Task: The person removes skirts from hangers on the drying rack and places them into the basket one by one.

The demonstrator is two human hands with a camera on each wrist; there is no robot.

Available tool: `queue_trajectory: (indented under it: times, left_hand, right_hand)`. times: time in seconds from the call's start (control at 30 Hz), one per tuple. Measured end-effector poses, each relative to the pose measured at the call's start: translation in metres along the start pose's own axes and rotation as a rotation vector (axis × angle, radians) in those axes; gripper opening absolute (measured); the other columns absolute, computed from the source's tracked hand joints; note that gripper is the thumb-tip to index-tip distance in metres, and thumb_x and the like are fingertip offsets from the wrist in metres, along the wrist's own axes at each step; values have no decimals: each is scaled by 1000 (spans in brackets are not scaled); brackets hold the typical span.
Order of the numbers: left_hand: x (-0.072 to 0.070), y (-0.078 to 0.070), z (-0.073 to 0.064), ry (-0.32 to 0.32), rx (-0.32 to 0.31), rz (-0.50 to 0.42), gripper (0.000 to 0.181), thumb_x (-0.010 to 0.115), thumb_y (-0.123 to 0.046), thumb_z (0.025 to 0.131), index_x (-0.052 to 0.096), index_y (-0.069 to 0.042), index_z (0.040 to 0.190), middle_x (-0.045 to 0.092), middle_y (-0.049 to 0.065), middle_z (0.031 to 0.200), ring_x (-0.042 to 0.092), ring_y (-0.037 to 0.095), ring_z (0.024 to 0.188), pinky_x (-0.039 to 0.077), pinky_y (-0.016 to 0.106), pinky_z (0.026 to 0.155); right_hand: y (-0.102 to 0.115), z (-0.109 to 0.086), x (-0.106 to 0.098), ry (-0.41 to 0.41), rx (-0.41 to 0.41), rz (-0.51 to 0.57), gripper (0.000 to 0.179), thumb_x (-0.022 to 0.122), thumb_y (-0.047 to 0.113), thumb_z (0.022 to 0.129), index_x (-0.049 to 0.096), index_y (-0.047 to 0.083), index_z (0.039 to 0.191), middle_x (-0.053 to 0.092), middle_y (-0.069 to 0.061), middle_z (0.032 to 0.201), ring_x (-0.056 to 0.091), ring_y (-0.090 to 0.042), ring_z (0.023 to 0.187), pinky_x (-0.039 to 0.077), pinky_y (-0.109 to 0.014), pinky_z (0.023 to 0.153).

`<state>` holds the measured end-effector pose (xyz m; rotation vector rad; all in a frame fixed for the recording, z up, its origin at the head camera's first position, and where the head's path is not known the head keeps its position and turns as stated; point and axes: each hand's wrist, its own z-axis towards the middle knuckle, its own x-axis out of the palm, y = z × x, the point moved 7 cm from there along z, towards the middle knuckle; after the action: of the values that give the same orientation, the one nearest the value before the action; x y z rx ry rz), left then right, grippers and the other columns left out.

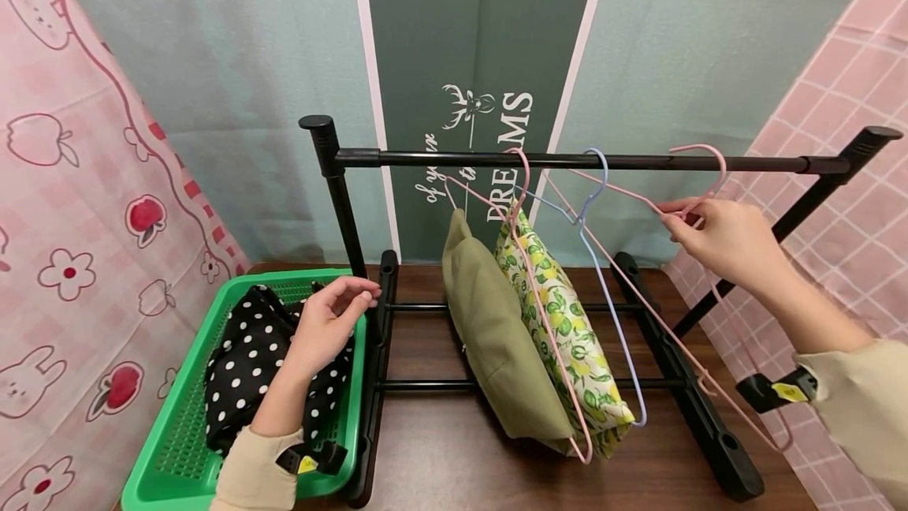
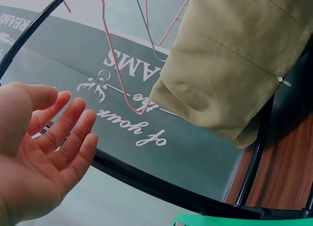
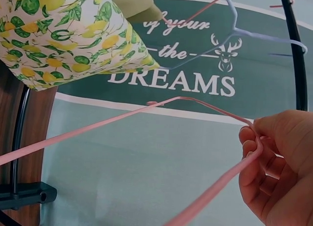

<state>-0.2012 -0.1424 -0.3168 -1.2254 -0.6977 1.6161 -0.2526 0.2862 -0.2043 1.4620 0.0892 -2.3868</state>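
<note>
My right hand pinches a bare pink hanger just below its hook, at the right part of the black rail. In the right wrist view the thumb and fingers close round the hanger's neck. The hook overlaps the rail in the head view. My left hand, its fingers loosely bent and holding nothing, is over the right side of a green basket. Black polka-dot fabric lies in that basket, partly hidden by the left arm.
An olive cushion-like piece hangs from another pink hanger mid-rail. Beside it a lemon-print piece hangs from a blue hanger. The rack's black feet stand on a brown wooden surface. Curtains surround it.
</note>
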Motion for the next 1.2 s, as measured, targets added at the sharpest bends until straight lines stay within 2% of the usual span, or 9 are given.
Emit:
queue_trajectory:
  times: [0.1,0.23,0.47,0.73,1.0,1.2]
  left_hand:
    - [2,-1,0,1,-20,5,17,52,-4,93,62,3,105,65,16,100,64,22,86,49,18,73]
    - [4,1,0,6,-34,1,17,53,-6,93,62,2,104,65,16,100,63,14,84,50,19,72]
    - [8,3,-1,18,-39,-17,16,53,-6,93,62,1,104,65,15,99,64,22,86,50,21,70]
    - [11,4,-1,26,-40,-20,18,53,-7,93,62,3,105,65,17,100,63,28,88,50,21,72]
    - [12,3,0,29,-34,-28,15,54,-7,93,63,-1,103,65,18,99,63,30,87,50,22,70]
    - [15,3,1,43,-42,-45,16,54,-7,93,62,0,103,65,17,100,62,33,88,49,22,70]
  right_hand:
    - [-1,2,4,20,12,7,27,53,23,91,73,6,95,67,-5,67,31,-8,38,25,-29,39]
    - [-1,4,8,4,4,12,25,53,21,91,73,6,94,66,-4,63,32,-8,38,25,-29,39]
    - [0,5,16,16,16,33,24,53,21,90,73,8,96,66,-3,63,31,-10,38,25,-29,39]
    - [-1,4,23,22,35,52,24,55,21,90,73,6,96,67,-9,71,28,-12,38,23,-30,38]
    - [-2,6,23,10,48,60,24,56,21,88,73,6,96,67,-9,71,32,-12,39,24,-30,39]
    - [-3,6,24,27,60,56,23,57,21,87,72,6,96,65,-9,69,36,-13,41,25,-30,40]
